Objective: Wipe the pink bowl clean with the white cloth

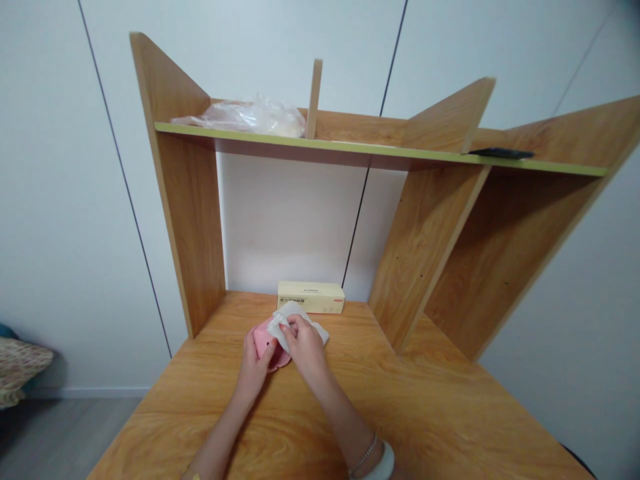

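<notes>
Over the wooden desk, my left hand [255, 359] is closed around the left side of a pink object [262, 339] with a small dark spot and a wavy lower edge; its exact kind I cannot make out. My right hand [303, 340] pinches a thin white cloth or tissue [298, 311] between thumb and fingers. Part of this white sheet lies against the pink object's upper right side, and the rest spreads out behind my right fingers. A bracelet and a pale bangle circle my right wrist.
Just behind my hands, a long cream box [311, 297] stands at the back of the desk [320, 427]. Upright wooden panels rise left and right. Overhead, a shelf [350, 152] bears a clear plastic bag [250, 119] and a flat black item [501, 153].
</notes>
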`<state>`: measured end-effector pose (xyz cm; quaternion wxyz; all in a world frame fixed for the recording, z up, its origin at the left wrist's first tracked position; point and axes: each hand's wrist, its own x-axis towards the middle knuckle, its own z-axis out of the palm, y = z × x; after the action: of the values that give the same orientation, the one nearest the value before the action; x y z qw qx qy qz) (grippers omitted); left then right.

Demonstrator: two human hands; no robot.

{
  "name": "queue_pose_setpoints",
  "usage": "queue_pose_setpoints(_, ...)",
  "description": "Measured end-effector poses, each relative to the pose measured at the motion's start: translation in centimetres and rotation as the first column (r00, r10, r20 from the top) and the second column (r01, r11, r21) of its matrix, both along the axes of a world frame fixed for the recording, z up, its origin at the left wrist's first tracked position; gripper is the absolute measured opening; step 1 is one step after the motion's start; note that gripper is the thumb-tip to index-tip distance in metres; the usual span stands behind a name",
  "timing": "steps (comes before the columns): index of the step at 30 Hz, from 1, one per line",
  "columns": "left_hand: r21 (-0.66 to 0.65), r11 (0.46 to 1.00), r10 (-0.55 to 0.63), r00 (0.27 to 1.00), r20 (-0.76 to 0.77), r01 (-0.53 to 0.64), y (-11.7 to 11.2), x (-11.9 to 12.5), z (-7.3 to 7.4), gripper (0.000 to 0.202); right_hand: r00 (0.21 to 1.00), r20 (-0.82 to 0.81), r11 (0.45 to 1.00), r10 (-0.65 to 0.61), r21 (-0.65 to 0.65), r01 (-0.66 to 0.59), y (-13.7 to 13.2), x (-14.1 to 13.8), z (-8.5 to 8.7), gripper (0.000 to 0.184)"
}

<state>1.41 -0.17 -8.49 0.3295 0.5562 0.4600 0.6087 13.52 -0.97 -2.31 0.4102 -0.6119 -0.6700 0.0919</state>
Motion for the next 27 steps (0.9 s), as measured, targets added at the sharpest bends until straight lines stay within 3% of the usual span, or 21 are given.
queue_pose_setpoints(3,0.003,1.0,0.013,1.0,0.02,-0.013,0.1,0.0,0.1,0.048,0.998,0.01,0.998,-0.059,-0.008,0.059,0.4,-0.4,0.3,0.017)
queue_pose_setpoints(7,-0.013,1.0,0.011,1.0,0.001,-0.011,0.1,0.2,0.2,0.049,0.984,-0.122,0.991,-0.127,-0.064,0.12,1.4,0.6,0.5,0.015)
queue_pose_setpoints(15,-0.019,0.998,0.063,0.997,0.054,-0.062,-0.7,-0.1,0.5,0.054,0.935,-0.343,0.991,0.09,-0.058,-0.117,3.5,0.6,0.6,0.01)
queue_pose_setpoints(22,-0.105,0.994,0.038,0.939,0.341,-0.003,-0.1,-0.3,0.5,0.047,0.806,-0.581,0.988,0.112,-0.024,-0.154,4.8,1.0,-1.6,0.017)
queue_pose_setpoints(25,-0.135,0.988,0.004,0.86,0.51,0.075,0.0,-0.1,0.5,0.046,0.766,-0.635,0.992,0.1,0.004,-0.126,4.5,0.6,-2.5,0.02)
queue_pose_setpoints(27,-0.142,0.979,-0.019,0.767,0.641,0.143,-0.1,0.0,0.9,0.045,0.751,-0.654,0.994,0.095,0.017,-0.111,4.3,0.1,-2.7,0.02)
